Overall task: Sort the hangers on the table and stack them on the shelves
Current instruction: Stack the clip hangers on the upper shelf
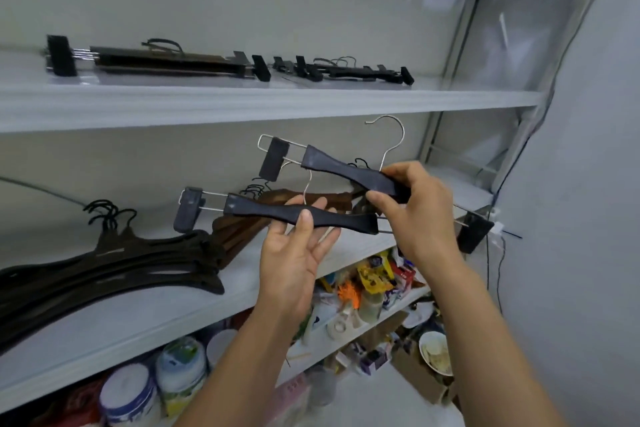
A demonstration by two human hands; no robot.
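Left hand (294, 253) grips lower black plastic clip hanger (263, 213), right hand (419, 204) pinches upper twin hanger (332, 165); shelves (242, 104) hold sorted stacks, these two pending.

Even, cool indoor light, soft shadows under the shelves (270, 104), wide-angle bending at edges, slight blur low down

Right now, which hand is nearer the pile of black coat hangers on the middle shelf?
Left. The left hand, holding the lower clip hanger, is right of the pile; the right hand, gripping the upper clip hanger, is farther right.
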